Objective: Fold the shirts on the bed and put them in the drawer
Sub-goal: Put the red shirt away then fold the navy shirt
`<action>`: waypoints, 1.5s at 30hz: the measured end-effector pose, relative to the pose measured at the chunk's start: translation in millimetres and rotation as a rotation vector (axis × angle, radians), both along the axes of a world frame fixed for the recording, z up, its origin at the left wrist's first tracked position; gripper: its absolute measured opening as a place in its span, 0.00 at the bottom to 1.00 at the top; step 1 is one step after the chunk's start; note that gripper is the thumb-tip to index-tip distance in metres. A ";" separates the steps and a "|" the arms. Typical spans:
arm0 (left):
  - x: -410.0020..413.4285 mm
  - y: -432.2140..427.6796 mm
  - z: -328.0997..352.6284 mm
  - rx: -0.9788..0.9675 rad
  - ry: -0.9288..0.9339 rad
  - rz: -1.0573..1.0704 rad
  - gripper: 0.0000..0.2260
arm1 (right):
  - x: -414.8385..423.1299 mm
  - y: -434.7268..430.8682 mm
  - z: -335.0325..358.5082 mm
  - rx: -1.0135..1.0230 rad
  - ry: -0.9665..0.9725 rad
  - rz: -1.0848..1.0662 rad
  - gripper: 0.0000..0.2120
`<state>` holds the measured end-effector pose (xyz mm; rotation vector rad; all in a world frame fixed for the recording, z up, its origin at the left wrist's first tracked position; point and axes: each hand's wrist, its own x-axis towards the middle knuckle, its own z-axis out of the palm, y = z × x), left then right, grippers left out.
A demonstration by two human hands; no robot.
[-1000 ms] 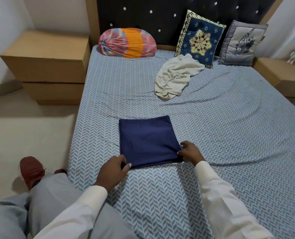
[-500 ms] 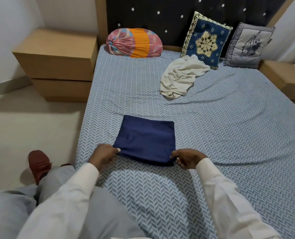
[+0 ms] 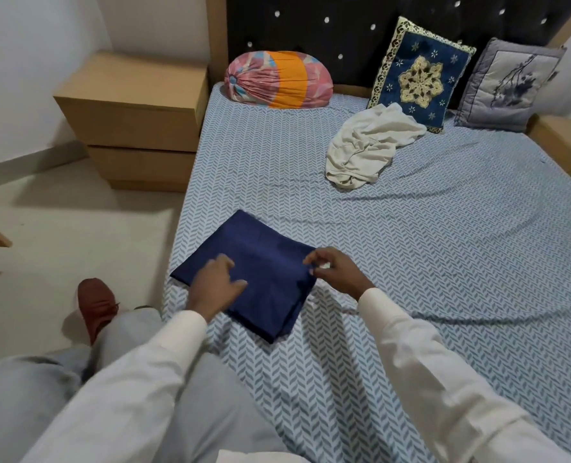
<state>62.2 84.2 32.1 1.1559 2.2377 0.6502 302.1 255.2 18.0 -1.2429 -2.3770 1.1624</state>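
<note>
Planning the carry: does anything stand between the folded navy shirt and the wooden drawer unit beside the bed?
Nothing visible. The navy shirt lies near the left edge of the bed, the left hand resting on it; only floor shows between it and the drawer unit. Its drawers look shut.

On bed [image 3: 444, 262], folded shirt [image 3: 270, 259] before cloth [image 3: 367, 148], probably shirt.

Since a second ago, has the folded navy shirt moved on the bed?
Yes. The navy shirt has turned askew and slid left, its corner now reaching the bed's left edge.
</note>
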 end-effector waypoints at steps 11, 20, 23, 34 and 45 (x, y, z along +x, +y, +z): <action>110.1 -10.0 -37.9 -0.274 0.478 -0.418 0.26 | 4.9 35.1 -27.9 0.279 -0.492 0.235 0.32; 110.8 -10.9 -35.8 -0.271 0.582 -0.449 0.11 | -10.5 43.0 -32.4 0.295 -0.393 0.175 0.20; 102.6 -13.4 -26.5 -0.189 0.525 -0.422 0.09 | -13.6 45.6 -32.2 0.283 -0.333 0.138 0.13; 2.1 -54.0 92.9 0.194 0.230 -0.405 0.07 | 6.1 11.2 64.3 0.160 0.240 0.018 0.10; -27.0 -66.8 185.7 0.287 -0.091 -0.437 0.05 | 54.5 -51.5 159.2 -0.140 0.441 0.129 0.06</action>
